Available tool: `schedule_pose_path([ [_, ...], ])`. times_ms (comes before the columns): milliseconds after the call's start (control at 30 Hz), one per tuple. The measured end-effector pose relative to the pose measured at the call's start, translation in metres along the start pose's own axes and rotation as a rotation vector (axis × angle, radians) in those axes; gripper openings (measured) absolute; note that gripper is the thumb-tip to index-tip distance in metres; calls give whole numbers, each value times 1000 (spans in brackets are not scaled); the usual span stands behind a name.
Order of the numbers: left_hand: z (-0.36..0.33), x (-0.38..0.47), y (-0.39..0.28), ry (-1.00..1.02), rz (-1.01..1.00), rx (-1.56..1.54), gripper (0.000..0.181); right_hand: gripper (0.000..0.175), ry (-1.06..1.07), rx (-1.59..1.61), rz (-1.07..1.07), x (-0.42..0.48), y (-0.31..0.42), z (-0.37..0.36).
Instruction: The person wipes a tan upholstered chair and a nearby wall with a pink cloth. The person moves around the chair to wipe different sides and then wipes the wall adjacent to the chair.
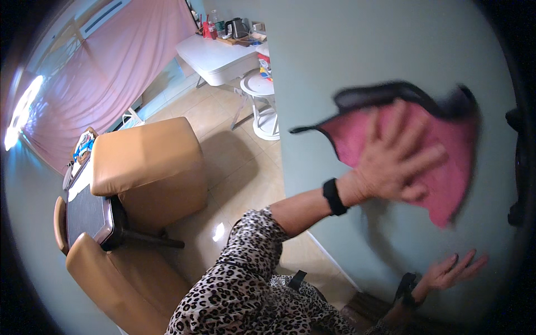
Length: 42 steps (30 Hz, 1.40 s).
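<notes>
A pink cloth with dark edging lies against the pale green wall, its upper edge folded and blurred. My left hand, fingers spread, holds it flat to the wall under the palm. Below and to the right, my right hand is near the wall with its fingers apart and nothing in it. Both wrists wear black bands.
Tan padded chairs and a dark-edged table stand at the left. Farther back are a white desk with a kettle and a round white tiered stand. Dark objects line the right edge.
</notes>
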<state>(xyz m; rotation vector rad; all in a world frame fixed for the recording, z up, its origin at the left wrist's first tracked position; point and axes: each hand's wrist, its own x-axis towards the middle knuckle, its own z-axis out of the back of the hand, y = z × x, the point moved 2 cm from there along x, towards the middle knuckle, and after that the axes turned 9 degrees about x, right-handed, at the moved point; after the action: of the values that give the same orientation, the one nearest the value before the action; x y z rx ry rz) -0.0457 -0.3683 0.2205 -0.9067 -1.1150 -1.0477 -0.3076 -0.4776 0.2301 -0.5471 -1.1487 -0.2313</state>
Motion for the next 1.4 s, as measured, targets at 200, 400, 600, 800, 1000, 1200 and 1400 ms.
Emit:
schedule_pose_path([
  [200,21,-15,133,-171,340,95,75,37,-53,-50,-76,-12,-15,10],
  [400,-16,-194,229,-2,702,63,50,37,20,-315,91,-21,-28,26],
  [600,-26,-353,159,-44,1427,-286,54,37,-49,-186,-30,-17,-23,31],
  [800,-27,-308,36,-95,1688,-613,19,37,22,-298,65,-4,-7,35],
  [1000,-33,-203,-83,-27,1285,-827,40,36,88,-22,89,-1,5,15],
  [1200,-15,-82,-73,13,414,-289,63,33,48,192,20,-7,20,-21],
  [1400,-7,-2,7,-50,340,-1,86,33,-17,175,83,-10,25,-20],
])
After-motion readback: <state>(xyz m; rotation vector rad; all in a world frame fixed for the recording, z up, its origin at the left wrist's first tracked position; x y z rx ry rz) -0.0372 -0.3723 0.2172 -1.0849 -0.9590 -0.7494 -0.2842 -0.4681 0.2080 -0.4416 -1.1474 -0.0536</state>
